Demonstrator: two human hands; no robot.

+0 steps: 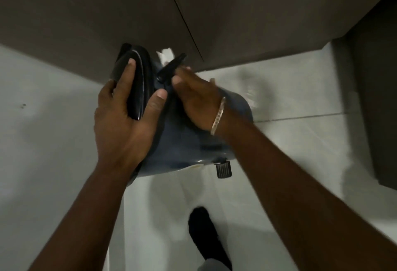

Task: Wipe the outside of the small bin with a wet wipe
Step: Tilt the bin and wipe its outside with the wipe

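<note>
Left hand (122, 118) grips the black lid (135, 81) of the tilted blue bin (184, 141); right hand (193, 96) presses its side

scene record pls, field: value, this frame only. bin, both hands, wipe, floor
bin: small dark blue pedal bin, tilted, lifted off the floor
lid: black lid, gripped by left hand
right hand: right hand on bin's upper body, silver bracelet on wrist
wipe: white wipe shows past right hand; grip hidden
pedal: black foot pedal at bin's base
floor: pale tiled floor
behind: dark cabinet
</note>
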